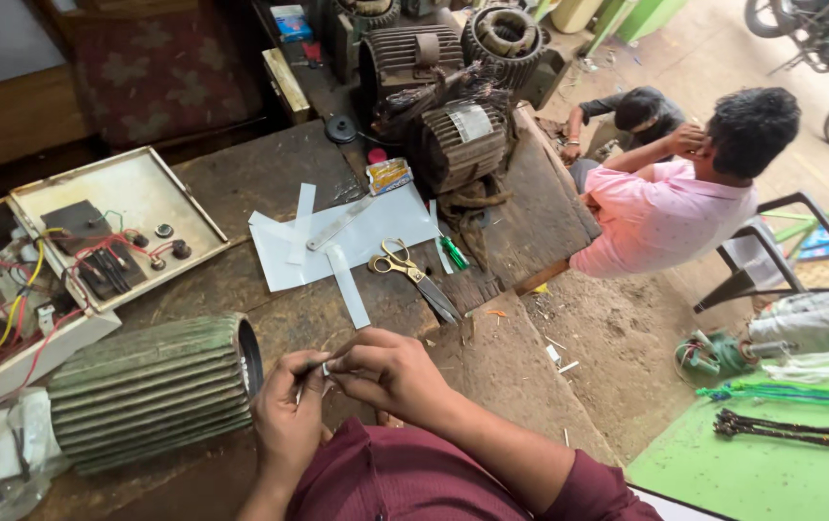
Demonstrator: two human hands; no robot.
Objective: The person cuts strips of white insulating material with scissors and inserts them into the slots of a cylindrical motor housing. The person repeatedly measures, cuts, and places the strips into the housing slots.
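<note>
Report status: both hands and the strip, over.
Left hand and right hand together, both in a pinch grip on a small folded white paper strip. Ribbed green metal motor housing close by the left hand. Nothing in the way.

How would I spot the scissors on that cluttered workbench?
Start at the big ribbed green motor housing at the near left of the wooden bench. Look beyond it to the white sheet at mid-bench. The scissors lie on its near right corner, blades off the paper: the only thing with gold loop handles.

Dark worn workbench [241, 183], green ribbed motor housing [149, 391], white sheet [356, 241], scissors [414, 275], open switch box [77, 251]
</note>
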